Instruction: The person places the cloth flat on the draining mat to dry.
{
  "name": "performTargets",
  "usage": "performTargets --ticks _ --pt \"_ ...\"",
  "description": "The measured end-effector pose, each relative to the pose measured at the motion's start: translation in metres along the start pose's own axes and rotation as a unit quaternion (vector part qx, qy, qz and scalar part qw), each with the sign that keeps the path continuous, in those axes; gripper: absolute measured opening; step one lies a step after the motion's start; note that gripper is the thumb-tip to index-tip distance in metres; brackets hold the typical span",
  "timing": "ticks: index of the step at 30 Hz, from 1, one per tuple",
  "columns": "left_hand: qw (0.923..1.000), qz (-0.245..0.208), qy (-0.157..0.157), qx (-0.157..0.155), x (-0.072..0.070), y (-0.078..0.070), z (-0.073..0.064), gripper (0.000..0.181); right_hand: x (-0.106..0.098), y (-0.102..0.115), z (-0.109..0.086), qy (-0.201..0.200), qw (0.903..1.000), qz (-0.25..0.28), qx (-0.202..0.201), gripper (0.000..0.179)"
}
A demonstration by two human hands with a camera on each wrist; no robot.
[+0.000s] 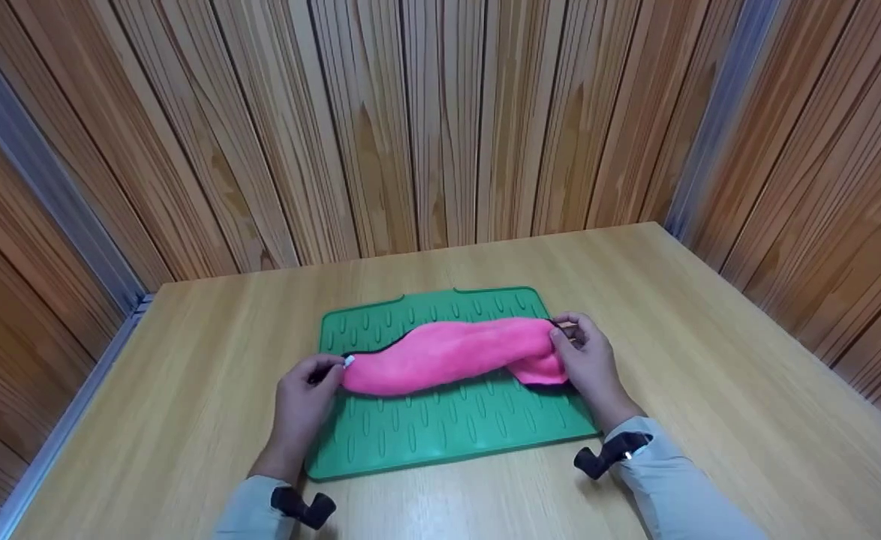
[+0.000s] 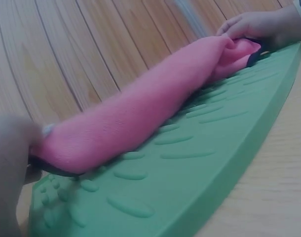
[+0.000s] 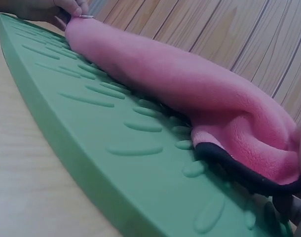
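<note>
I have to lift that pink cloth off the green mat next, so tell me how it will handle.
Probably floppy: the pink cloth sags between the left hand and right hand, which pinch its ends. It looks light for its bulk, being fluffy pile. It is unlikely to slip or roll; the fleece should grip fingers and could drag on the ribbed green mat.

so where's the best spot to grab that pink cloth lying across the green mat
Probably at its two ends, one from each side. The pink cloth lies bunched in a long roll across the green mat, and the dark-edged corners stick out at the ends. The left hand already pinches the left end and the right hand the right one; the thick middle offers no edge.
</note>
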State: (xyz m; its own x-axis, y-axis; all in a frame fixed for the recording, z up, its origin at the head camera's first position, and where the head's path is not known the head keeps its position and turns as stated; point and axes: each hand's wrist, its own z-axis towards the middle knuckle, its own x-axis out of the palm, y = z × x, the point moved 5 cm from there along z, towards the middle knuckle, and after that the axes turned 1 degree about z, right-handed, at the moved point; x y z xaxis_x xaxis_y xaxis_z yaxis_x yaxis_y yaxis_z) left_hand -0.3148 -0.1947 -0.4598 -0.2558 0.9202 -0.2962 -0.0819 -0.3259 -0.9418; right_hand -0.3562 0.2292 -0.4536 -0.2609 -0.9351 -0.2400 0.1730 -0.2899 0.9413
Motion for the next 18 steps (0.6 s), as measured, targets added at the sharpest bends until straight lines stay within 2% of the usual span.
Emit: performTargets --ticks 6,12,18 --pt "0.9994 0.019 0.026 0.015 0.002 0.001 -0.003 0.020 0.001 -0.001 -0.005 0.053 0.9968 -0.059 -0.011 0.039" --pt "0.9962 0.068 0.054 0.011 -0.004 0.004 -0.007 0.051 -0.001 -0.002 -0.008 0.068 0.9955 -0.065 -0.009 0.045" --pt "0.9934 0.090 0.069 0.018 -0.011 0.009 -0.011 0.069 -0.002 -0.002 -0.011 0.080 0.9930 -0.086 -0.012 0.050"
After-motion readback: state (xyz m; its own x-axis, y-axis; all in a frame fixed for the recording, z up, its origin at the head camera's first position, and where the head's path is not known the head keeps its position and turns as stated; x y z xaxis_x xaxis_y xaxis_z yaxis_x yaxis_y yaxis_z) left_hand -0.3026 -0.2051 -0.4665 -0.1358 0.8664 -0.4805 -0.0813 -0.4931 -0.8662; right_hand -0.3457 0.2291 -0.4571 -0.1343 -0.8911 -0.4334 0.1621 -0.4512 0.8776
